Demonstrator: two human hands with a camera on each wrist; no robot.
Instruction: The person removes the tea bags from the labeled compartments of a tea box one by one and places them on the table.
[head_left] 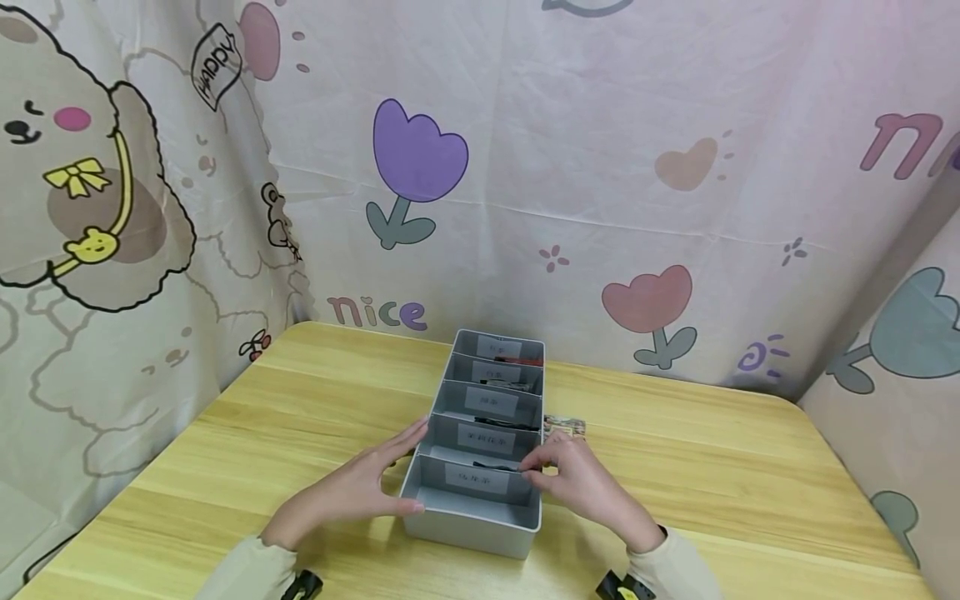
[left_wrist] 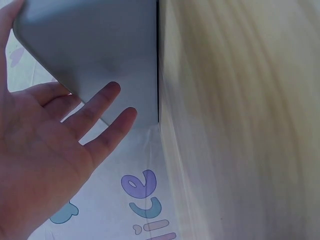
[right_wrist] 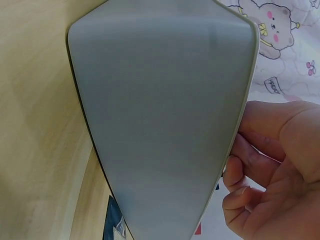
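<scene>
A long grey divided box stands on the table, its compartments in a row with paper labels. My left hand lies along its left side, fingers spread, thumb near the front corner; in the left wrist view the fingers are against the wall and rim. My right hand is at the right rim, thumb and index finger pinching the end of a dark flat packet in the compartment second from the front. In the right wrist view the box wall hides those fingertips.
Farther compartments hold a black packet, a grey-and-black packet and a red one. A colourful printed packet lies right of the box. Behind the wooden table hangs a patterned cloth.
</scene>
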